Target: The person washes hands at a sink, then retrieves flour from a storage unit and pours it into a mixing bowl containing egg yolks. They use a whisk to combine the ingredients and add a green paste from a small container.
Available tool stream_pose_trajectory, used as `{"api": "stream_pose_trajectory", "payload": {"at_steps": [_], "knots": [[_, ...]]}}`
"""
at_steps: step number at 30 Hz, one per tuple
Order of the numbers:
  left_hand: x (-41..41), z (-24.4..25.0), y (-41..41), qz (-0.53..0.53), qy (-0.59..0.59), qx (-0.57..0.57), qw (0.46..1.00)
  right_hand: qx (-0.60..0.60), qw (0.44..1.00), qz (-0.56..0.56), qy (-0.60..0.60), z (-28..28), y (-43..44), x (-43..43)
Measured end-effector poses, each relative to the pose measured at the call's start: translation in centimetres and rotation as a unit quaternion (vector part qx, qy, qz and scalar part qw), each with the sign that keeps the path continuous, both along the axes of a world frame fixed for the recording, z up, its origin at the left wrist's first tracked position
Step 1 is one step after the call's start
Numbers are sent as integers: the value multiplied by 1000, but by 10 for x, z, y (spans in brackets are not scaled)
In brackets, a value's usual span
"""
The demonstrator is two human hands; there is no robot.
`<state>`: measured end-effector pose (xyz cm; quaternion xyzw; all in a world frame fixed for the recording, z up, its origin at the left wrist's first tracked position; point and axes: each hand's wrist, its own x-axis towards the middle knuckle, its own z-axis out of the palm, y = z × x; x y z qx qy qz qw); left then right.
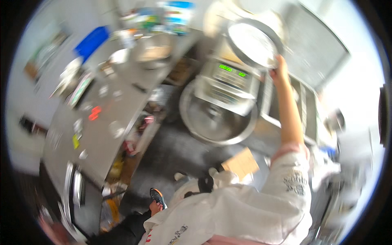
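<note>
The view is blurred by motion. My right hand (279, 70) is raised at the upper right, its fingers gripping the lower right rim of a round, metal-rimmed pan or sieve (254, 43); its inside looks bright white, and whether that is powder or glare I cannot tell. The pan is above the back part of a digital scale (231, 75) with lit green digits. In front of and below the scale shows a wide stainless steel bowl (217, 125). My left hand is out of view.
A steel worktable (101, 131) on the left bears a metal bowl (154, 49), a blue bin (92, 43) and small items. A cardboard piece (241, 163) is low, near my body. Another person's leg and shoe (157, 196) show at lower left. Metal trays or frames (303, 107) stand at right.
</note>
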<state>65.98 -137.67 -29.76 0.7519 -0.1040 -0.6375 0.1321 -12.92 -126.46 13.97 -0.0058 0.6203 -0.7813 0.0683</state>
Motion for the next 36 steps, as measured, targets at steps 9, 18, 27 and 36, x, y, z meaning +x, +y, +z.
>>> {"api": "stream_pose_trajectory", "payload": {"at_steps": [9,18,27,36], "knots": [[-45,32,3,-902,-280,-250,215,198,969,-140,43,17,311,-76],[-228,207,81,-429,4,-268,863,23,975,-201,-95,-116,541,-20],[-185,151,261,-500,38,-236,833,46,967,-197,-157,-168,665,28],[48,55,442,-450,-53,-55,890,253,929,-269,0,-111,646,-30]]}}
